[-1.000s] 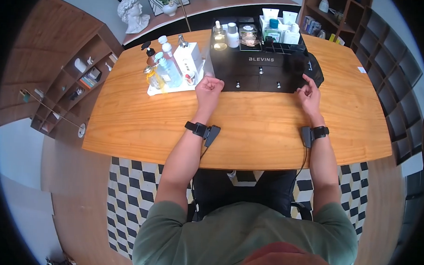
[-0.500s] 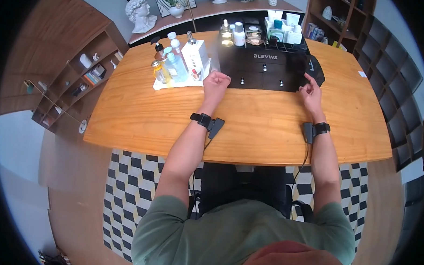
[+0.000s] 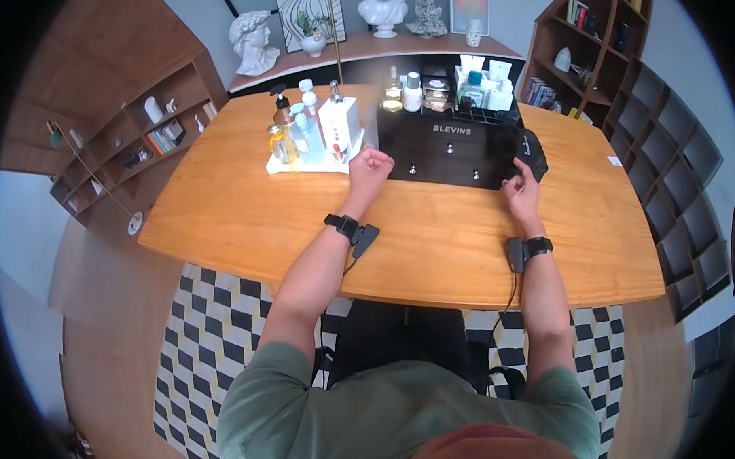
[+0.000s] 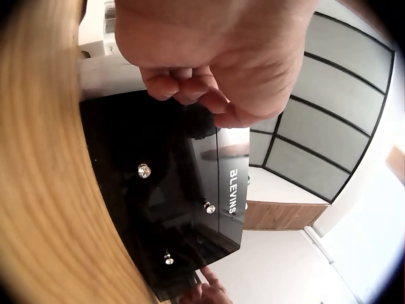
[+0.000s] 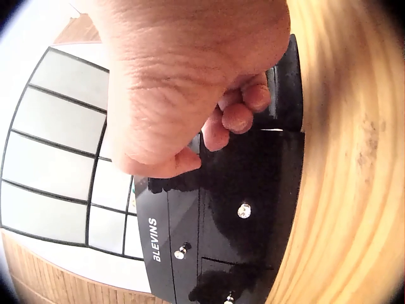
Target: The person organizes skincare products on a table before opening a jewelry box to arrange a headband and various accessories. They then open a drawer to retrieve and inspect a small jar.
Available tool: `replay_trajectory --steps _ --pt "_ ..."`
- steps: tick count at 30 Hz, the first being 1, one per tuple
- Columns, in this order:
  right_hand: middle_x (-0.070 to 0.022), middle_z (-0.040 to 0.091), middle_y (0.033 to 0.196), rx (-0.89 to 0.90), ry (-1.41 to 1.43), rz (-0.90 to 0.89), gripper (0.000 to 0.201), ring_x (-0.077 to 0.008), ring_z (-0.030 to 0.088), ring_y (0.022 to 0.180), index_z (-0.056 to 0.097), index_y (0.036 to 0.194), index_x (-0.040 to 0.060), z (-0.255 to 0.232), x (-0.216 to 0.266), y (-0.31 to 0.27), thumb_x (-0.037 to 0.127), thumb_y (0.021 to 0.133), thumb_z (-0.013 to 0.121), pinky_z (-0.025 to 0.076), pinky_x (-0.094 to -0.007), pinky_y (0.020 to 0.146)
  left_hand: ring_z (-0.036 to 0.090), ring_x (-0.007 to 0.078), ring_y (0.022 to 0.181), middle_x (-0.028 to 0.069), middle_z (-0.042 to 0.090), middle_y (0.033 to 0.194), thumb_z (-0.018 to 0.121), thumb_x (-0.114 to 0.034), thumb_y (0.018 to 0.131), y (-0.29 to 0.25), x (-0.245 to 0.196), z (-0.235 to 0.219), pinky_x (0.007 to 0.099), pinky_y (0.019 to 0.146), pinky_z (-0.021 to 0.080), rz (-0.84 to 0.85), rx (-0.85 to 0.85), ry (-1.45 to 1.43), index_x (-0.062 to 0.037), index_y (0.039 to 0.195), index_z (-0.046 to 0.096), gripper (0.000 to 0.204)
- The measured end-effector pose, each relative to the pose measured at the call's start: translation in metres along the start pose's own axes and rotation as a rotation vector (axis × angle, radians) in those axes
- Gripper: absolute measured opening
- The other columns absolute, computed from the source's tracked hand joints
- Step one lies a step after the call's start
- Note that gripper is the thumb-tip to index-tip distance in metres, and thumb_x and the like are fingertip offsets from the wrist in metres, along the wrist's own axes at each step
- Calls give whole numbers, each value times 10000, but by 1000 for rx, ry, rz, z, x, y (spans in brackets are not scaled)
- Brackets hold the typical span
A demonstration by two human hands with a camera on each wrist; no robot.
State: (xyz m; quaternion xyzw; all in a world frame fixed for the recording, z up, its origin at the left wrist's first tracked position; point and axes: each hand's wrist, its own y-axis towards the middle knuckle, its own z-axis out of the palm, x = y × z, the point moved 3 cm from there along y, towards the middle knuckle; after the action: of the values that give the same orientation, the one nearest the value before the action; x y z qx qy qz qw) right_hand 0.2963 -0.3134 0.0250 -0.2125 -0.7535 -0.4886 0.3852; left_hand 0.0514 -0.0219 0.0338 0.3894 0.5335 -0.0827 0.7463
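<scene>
A glossy black cosmetics organizer (image 3: pixel 435 155) with drawers, small crystal knobs and the word BLEVINS stands on the wooden table. My left hand (image 3: pixel 370 171) is by its front left corner, fingers loosely curled and holding nothing. At the front right, my right hand (image 3: pixel 521 193) has its index finger raised and the others loosely bent, with nothing in them. In the left wrist view, the curled fingertips (image 4: pixel 190 95) overlap the organizer's near end. The right wrist view shows the fingertips (image 5: pixel 237 118) over its other end. The drawers look closed.
A white tray (image 3: pixel 293 169) left of the organizer bears several pump bottles, a white dispenser (image 3: pixel 339 125) and a lipstick. Bottles (image 3: pixel 413 93) and a white holder of tubes stand on the organizer's top. A dark object (image 3: pixel 534 154) sits against its right side.
The head view has tilted, so more of the back shelf shows. Both hands stay at about the same places by the organizer, and nothing has been taken hold of.
</scene>
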Motion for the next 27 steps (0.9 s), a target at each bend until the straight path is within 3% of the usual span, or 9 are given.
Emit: replay_trajectory --steps 8,13,15,18,20,21,23,24,27 --pt "-31 551 567 -28 -76 9 556 -100 508 530 537 1327 -10 -1 7 -2 19 789 678 435 -263 587 529 15 569 -24 632 694 707 23 871 8 -36 5 180 520 396 74 -51 7 -42 839 609 122" --pt "-66 574 562 -42 -134 -43 516 -150 544 511 545 1283 -12 -2 13 -1 20 784 674 448 -283 578 557 29 614 -11 643 705 718 -2 876 46 -88 12 192 577 440 145 -72 63 -36 826 605 129" --pt "-69 576 564 -44 -130 -40 514 -156 548 510 547 1279 -13 -2 17 0 19 782 675 449 -287 576 555 34 610 -14 640 698 719 -8 868 75 -105 18 193 596 452 339 -104 99 -39 812 601 135" --pt "-72 577 565 -45 -127 -35 514 -161 552 507 548 1276 -16 -1 15 0 17 779 676 447 -292 572 607 89 665 37 669 755 748 -73 837 123 -113 24 246 652 504 346 -68 293 -19 867 649 117" --pt "-73 578 565 -45 -129 -29 516 -161 552 505 548 1277 -18 -3 13 0 17 779 676 445 -293 570 657 167 765 71 702 853 793 -220 822 151 -115 32 304 747 537 461 -115 781 9 1004 696 308" --pt "-72 579 567 -37 -124 -25 519 -157 550 507 546 1284 -21 -2 14 0 14 782 674 444 -292 569 657 167 765 71 702 853 793 -220 822 163 -110 33 304 747 537 456 -108 783 9 1004 696 308" --pt "-71 580 569 -30 -123 -17 522 -153 549 509 545 1290 -24 -3 16 0 12 785 672 443 -291 568 704 268 929 140 733 983 811 -315 788 181 -98 41 369 872 546 540 85 956 12 1147 693 500" --pt "-69 581 572 -22 -107 -6 526 -147 546 511 542 1298 -26 -2 17 -1 7 788 668 440 -286 567 704 293 1033 164 737 1090 818 -319 783 186 -96 45 378 932 535 451 158 986 1 1187 689 532" --pt "-64 582 577 -14 -89 11 531 -136 538 515 539 1308 -29 -3 20 -1 -1 793 663 435 -278 565 704 285 1042 161 737 1105 829 -326 774 193 -97 53 371 929 533 374 296 979 -1 1220 681 571"
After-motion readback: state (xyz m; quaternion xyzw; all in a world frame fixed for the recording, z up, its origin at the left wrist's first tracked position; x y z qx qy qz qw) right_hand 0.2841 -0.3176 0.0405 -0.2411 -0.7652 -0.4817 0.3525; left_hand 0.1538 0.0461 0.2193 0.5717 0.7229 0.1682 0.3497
